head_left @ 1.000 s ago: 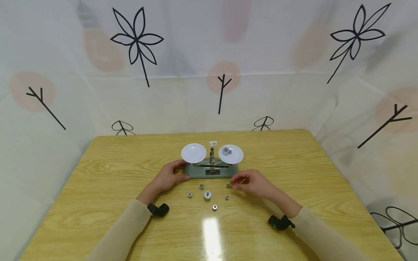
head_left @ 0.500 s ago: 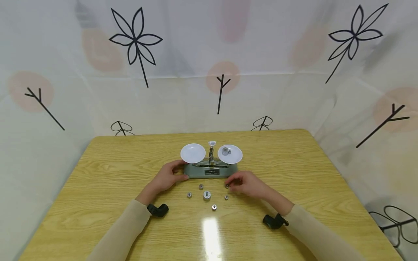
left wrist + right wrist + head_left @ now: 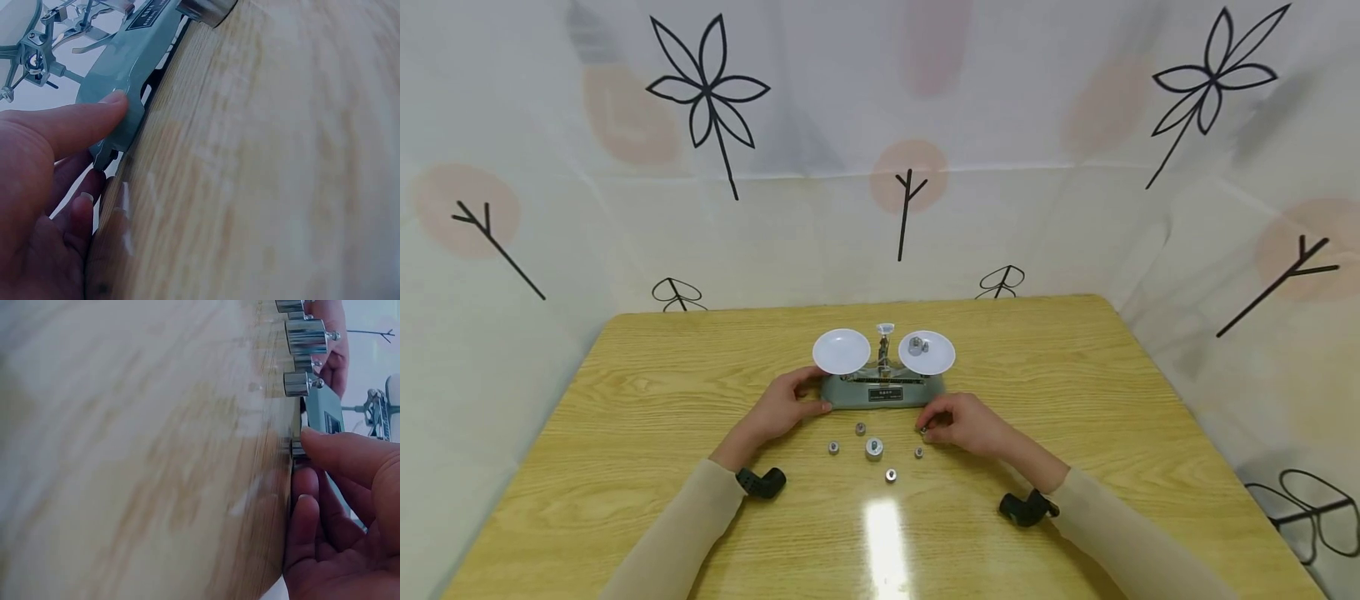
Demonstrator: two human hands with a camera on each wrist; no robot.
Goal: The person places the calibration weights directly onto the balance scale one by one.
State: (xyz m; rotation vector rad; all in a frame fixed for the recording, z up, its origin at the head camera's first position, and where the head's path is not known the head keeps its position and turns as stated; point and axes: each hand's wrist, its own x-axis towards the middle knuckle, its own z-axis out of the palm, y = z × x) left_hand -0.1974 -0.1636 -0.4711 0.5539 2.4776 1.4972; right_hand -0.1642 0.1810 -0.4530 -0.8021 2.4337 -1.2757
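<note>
A green-based balance scale stands on the table. My left hand grips the left end of its base, thumb on the front, fingers round the back; the left wrist view shows the thumb on the green base. The left pan is bare. On the right pan sit a larger metal weight and a small one. In front of the base's right end, my right hand pinches a small metal weight by thumb and fingers, at the tabletop.
In front of the scale stand a big weight and several small ones, among them a left one, a near one and a right one. A patterned cloth hangs behind the wooden table.
My right hand has moved left onto the small weight by the scale's right end and taken it between thumb and fingers. My left hand stays on the base.
</note>
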